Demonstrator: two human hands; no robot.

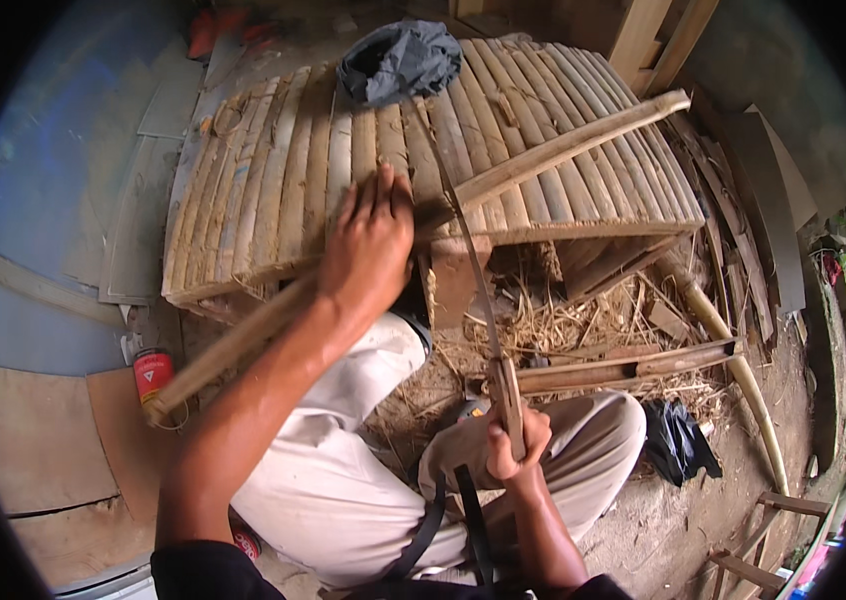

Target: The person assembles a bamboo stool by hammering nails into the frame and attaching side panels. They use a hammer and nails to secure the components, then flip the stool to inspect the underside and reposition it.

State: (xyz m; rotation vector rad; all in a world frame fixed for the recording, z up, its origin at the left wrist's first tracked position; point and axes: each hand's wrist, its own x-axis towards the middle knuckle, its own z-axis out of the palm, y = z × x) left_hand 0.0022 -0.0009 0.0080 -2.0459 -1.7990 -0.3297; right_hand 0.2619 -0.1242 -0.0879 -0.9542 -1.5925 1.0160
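Observation:
My right hand [521, 440] is closed round the wooden handle of a hand saw [478, 270], whose long thin blade shows nearly edge-on. The blade crosses a squared wooden pole [583, 145] and points away from me. That pole lies aslant over a low bench [273, 190] topped with round slats. My left hand [373, 235] rests palm down over the pole, left of the blade, its fingers stretched out flat toward the slats. Its thumb is hidden. The saw's far tip ends near a crumpled dark plastic bag [401, 62] on the bench.
Under the pole's near left end stands a red can [153, 375]. Straw and shavings [583, 320] litter the ground below the bench. A split bamboo piece [633, 367], a bamboo pole [748, 390] and a black plastic bag [680, 440] lie to the right. Boards [773, 190] lean beyond.

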